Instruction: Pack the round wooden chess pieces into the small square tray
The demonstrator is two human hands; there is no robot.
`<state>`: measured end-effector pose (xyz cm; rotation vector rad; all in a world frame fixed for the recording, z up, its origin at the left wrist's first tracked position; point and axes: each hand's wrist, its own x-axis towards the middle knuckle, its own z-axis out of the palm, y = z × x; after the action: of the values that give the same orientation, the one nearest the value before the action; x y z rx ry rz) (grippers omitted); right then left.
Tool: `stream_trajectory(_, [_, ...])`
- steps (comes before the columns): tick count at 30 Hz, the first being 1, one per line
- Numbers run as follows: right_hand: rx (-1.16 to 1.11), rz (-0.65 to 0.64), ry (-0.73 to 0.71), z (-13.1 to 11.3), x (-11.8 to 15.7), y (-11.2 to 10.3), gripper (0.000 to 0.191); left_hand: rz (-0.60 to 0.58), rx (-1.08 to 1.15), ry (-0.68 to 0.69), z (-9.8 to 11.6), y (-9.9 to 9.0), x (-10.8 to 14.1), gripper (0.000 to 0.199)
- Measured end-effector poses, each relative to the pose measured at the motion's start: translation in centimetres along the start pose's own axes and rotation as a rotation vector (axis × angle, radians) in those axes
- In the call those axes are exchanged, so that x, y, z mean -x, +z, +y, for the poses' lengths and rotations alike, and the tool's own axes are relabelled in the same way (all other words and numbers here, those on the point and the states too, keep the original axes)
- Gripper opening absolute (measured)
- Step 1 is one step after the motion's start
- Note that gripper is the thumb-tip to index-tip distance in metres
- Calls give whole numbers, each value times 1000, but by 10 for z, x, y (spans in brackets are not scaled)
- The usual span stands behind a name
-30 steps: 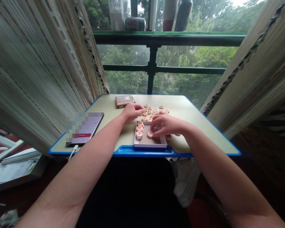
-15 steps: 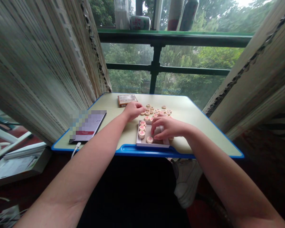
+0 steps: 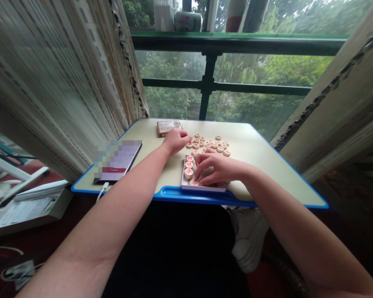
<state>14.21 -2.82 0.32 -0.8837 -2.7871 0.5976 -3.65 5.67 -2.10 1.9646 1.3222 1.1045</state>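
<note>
1. Green-framed window [image 3: 209,70] behind a pale, blue-edged table [image 3: 255,165].
2. I have my right hand [image 3: 219,167] over the white open box [image 3: 205,188], fingers curved and slightly parted, tips at a red-marked xiangqi piece [image 3: 194,182] by the near wall.
3. Three stacked-looking xiangqi pieces [image 3: 189,173] line its left side.
4. My left hand [image 3: 175,140] is narrowed beside loose xiangqi pieces [image 3: 209,145]; I can't tell whether it grips one.
</note>
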Motion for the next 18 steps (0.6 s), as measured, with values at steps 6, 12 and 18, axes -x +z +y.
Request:
stream_trajectory(6, [-31, 25, -6, 1, -1, 1, 21, -11, -19, 9, 1, -1, 0, 24])
stream_trajectory(12, [5, 100, 57, 3, -6, 8, 26, -29, 0, 23, 3, -2, 1, 39])
stream_trajectory(18, [52, 110, 40, -3, -9, 10, 20, -48, -8, 56, 4, -2, 1, 46])
